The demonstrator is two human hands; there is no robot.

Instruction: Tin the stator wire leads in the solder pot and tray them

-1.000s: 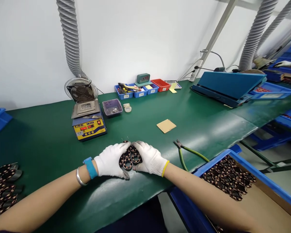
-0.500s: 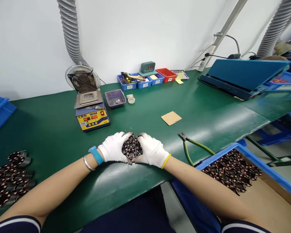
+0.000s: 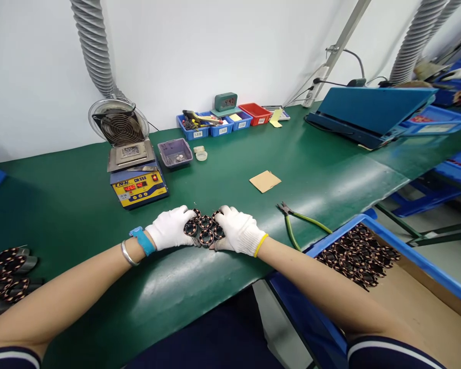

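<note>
On the green table, several black ring-shaped parts with copper windings point(image 3: 206, 237) stand in a small cluster close to the front edge. My left hand point(image 3: 171, 228), in a white glove, has its fingers curved round the left side of the cluster. From the right, my gloved right hand point(image 3: 238, 230) wraps its fingers round the parts on that side. Both thumbs are low, near the front of the rings. The middle rings show between the hands, and the outer ones are partly covered by the fingers.
Green-handled cutters point(image 3: 288, 212) and a cardboard square point(image 3: 265, 181) lie right of centre. A blue crate point(image 3: 426, 271) holds many similar rings. More rings point(image 3: 7, 277) stand at the left. Behind are a soldering pot point(image 3: 138, 187), a purple tray point(image 3: 174, 153) and small bins point(image 3: 255, 114).
The hands have moved slightly apart, and the rings between them are more spread out. The whole view has shifted, and a gloved hand of another person now shows at the far right.
</note>
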